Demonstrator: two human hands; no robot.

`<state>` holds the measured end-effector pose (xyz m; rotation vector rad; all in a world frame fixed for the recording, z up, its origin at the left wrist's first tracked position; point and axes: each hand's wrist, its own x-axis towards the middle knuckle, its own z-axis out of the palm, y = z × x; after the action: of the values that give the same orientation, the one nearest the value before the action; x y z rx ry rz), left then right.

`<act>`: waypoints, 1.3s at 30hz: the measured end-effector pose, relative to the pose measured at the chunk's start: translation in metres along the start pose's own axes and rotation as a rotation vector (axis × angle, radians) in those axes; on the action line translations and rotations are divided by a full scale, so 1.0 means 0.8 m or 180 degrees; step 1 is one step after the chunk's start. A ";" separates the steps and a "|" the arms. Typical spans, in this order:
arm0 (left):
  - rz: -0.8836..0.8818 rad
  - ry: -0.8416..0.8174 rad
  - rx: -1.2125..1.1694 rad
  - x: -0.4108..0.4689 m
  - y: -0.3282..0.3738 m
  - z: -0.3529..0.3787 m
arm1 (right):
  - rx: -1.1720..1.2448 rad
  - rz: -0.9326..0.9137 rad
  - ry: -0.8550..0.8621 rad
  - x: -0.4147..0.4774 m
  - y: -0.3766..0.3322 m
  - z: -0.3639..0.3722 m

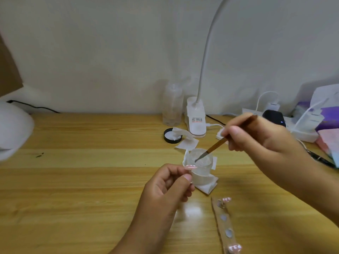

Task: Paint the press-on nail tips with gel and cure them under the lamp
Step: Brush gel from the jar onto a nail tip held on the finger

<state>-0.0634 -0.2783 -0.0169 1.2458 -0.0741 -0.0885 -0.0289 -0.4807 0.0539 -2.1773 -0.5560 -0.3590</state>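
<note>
My left hand (pixel 168 186) pinches a small pink nail tip (pixel 190 167) between thumb and forefinger, just left of a clear gel jar (pixel 201 163). The jar stands on a folded white wipe (pixel 207 186). My right hand (pixel 256 138) holds a thin brown-handled brush (pixel 218 144), its tip dipped into the jar. A narrow wooden strip (pixel 224 226) lies at the front right, with pink nail tips (pixel 227 199) stuck at its far end and its near end. The white curing lamp (pixel 12 129) sits at the left edge, blurred.
A clip-on desk lamp (pixel 196 118) with a gooseneck stands at the back, a clear bottle (pixel 172 107) beside it. A black lid (pixel 171 136) and loose wipes lie before them. Power strip, chargers, cables and purple packets (pixel 328 118) crowd the right.
</note>
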 end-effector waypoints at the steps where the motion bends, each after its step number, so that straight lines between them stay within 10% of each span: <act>1: 0.0002 0.0002 0.0004 0.000 0.000 0.000 | 0.0255 -0.0017 0.0146 -0.009 0.005 -0.004; 29: 0.0142 -0.0347 0.0511 -0.007 0.005 0.004 | 0.2094 0.0618 0.1501 -0.085 0.086 -0.030; 39: 0.0146 -0.0421 0.0889 -0.011 0.003 0.007 | 0.2804 0.0818 0.1203 -0.095 0.073 0.002</act>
<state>-0.0729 -0.2817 -0.0134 1.5154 -0.2361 -0.1238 -0.0651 -0.5320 -0.0188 -1.2638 -0.1555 -0.2966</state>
